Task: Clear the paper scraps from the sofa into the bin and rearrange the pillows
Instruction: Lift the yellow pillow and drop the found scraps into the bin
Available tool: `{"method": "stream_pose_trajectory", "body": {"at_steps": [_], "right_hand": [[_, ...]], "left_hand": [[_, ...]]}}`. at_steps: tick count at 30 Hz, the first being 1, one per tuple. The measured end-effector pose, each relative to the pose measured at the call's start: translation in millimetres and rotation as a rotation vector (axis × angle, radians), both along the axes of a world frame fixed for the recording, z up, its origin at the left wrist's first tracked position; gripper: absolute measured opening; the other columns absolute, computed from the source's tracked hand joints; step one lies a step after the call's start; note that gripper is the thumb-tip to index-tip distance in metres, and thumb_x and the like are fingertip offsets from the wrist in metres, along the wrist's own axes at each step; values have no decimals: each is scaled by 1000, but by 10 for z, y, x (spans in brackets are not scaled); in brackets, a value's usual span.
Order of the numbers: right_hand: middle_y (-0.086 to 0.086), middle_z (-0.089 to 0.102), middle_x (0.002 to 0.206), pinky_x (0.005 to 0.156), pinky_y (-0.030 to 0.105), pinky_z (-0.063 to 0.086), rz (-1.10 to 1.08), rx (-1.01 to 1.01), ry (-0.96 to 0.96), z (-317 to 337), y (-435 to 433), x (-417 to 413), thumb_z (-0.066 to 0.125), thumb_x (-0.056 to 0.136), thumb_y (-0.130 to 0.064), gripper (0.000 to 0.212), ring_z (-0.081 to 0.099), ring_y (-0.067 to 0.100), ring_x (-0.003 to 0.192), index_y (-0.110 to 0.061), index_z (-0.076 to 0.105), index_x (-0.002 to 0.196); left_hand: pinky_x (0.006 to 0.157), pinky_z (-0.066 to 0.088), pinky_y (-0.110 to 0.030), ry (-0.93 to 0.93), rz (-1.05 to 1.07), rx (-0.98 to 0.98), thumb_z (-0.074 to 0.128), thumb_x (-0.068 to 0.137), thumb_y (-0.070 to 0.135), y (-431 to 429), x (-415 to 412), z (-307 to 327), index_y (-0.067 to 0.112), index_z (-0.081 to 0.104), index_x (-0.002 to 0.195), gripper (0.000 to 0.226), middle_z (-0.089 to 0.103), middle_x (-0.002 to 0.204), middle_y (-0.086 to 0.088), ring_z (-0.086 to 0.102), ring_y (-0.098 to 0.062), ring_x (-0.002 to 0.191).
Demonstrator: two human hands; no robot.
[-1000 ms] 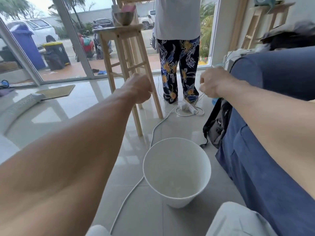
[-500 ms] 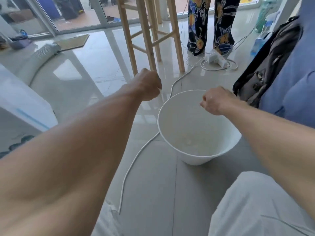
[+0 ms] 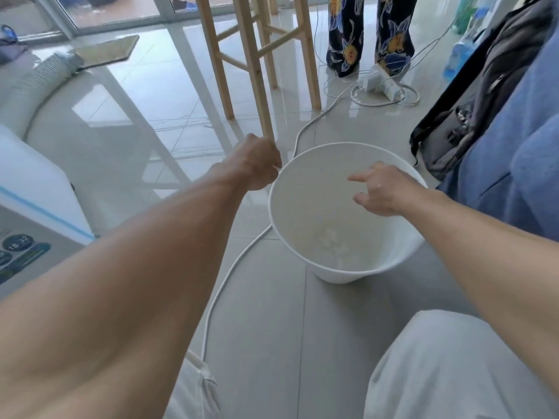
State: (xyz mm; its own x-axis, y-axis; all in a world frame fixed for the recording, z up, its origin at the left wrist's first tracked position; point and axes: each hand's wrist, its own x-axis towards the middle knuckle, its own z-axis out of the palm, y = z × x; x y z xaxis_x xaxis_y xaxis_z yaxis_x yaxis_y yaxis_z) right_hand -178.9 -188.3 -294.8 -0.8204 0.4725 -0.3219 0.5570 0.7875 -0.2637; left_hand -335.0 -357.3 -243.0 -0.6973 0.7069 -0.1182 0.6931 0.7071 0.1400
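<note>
White bin (image 3: 298, 207) on grey tile (image 3: 272, 313), just beside the blue sofa (image 3: 514, 176); pale paper scraps (image 3: 331, 241) at its bottom. Above its mouth, right hand (image 3: 384, 192), fingers spread and loose, holding nothing. At the left rim, left hand (image 3: 257, 166) curled into a fist; cannot tell whether anything inside.
</note>
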Motion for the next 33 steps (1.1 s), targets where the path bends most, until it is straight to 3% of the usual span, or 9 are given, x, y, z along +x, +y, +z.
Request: {"method": "stream_pose_trajectory", "body": {"at_steps": [4, 8, 12, 20, 26, 33], "right_hand": [[8, 20, 155, 115, 40, 19, -13, 184, -17, -43, 84, 239, 46, 96, -39, 58, 14, 29, 144, -26, 28, 149], [6, -2, 161, 118, 41, 2, -71, 187, 3, -194, 141, 441, 39, 98, -42, 67, -7, 24, 148, -20, 10, 154], [8, -8, 161, 118, 39, 1, -96, 141, 45, -348, 158, 539, 38, 99, -42, 71, -10, 23, 148, -15, 2, 155], [10, -10, 161, 118, 37, -1, -110, 130, 156, -466, 166, 570, 35, 101, -32, 66, -9, 24, 148, -12, 2, 155], [12, -10, 161, 118, 36, -3, -105, 133, 162, -509, 187, 582, 37, 100, -30, 67, -10, 24, 148, -11, 4, 155], [9, -10, 161, 119, 37, 0, -94, 82, 59, -392, 210, 566, 34, 100, -36, 67, -10, 23, 148, -15, 0, 155]], "left_hand": [[91, 47, -32, -15, -32, 13, 55, 91, 13, 242, 141, -61, 28, 70, 115, 32, 59, 120, -6, 56, -29, 113], [95, 45, -33, -60, -68, 24, 54, 91, 18, 466, 315, -270, 23, 63, 127, 37, 58, 128, -10, 53, -28, 118], [98, 42, -34, -83, -81, 16, 59, 89, 22, 607, 433, -580, 11, 59, 129, 42, 53, 132, -11, 51, -29, 120], [99, 40, -40, -163, -57, -83, 60, 88, 28, 821, 573, -1252, 7, 45, 135, 54, 40, 140, -12, 43, -35, 127], [112, 28, -45, -338, -148, -647, 43, 80, 71, 865, 691, -1518, 31, 48, 140, 72, 40, 150, 2, 36, -26, 138], [109, 31, -40, -268, -198, -443, 34, 98, 54, 828, 631, -1149, 21, 48, 141, 56, 43, 147, -7, 38, -29, 135]]}}
